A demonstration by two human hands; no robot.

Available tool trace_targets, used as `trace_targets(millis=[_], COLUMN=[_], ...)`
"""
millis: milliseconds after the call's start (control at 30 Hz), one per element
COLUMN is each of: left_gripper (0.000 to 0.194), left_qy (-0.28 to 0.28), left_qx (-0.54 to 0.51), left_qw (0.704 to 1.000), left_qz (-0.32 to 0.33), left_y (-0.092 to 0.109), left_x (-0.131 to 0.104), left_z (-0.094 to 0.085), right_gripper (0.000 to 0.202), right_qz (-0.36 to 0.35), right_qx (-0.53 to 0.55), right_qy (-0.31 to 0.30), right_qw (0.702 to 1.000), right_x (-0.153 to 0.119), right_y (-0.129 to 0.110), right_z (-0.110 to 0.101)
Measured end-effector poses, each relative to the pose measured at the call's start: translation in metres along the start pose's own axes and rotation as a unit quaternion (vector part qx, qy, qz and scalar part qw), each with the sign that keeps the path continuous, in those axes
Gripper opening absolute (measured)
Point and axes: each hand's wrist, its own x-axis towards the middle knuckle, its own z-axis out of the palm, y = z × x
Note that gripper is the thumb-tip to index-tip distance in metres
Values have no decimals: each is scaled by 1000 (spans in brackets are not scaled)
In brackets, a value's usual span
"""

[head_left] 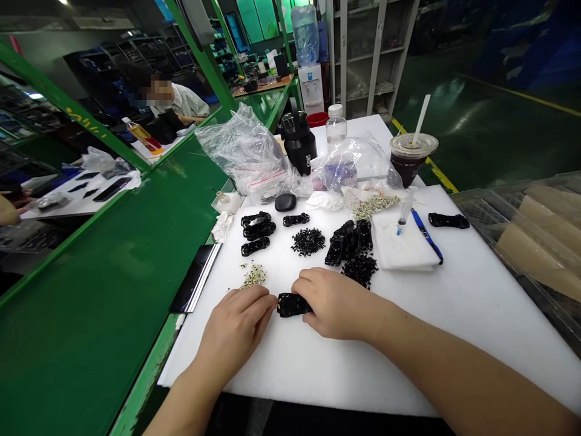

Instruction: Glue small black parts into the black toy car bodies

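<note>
On the white board, my right hand (333,303) is closed around the right end of a small black plastic part (289,304), elongated and shaped like a toy car body. The fingers of my left hand (240,318) are pinched together at its left end; what they hold, if anything, is too small to make out. Just beyond my left hand lies a loose pile of tiny pale pieces (254,275). A heap of tiny black pieces (360,269) sits beyond my right hand, partly hidden by it. Another black heap (308,241) lies farther back.
More black parts are stacked at the left (258,229) and bunched at centre right (347,242). A syringe (405,213) rests on a folded white cloth (403,257). Farther back stand plastic bags (247,151), a black bottle (298,142) and an iced drink cup (411,160). A person sits beyond the green bench (136,242).
</note>
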Motion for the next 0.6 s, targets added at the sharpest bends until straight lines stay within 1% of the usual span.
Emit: trace_targets(millis=[200, 367, 467, 600], left_gripper=[16, 20, 23, 22], left_qy=[6, -15, -23, -7], left_qx=[24, 34, 41, 9], left_qw=[1000, 999, 999, 1000], left_qz=[13, 13, 4, -27], left_y=[2, 6, 9, 9], left_x=[0, 5, 6, 3], left_z=[0, -4, -5, -1], right_gripper=[16, 14, 13, 15], right_qz=[-7, -11, -10, -5], right_qx=[-14, -16, -15, -11], right_qy=[8, 13, 12, 1], right_qw=[1000, 1000, 1000, 1000], right_x=[2, 2, 2, 3], right_y=[4, 5, 5, 4], right_z=[6, 7, 5, 3])
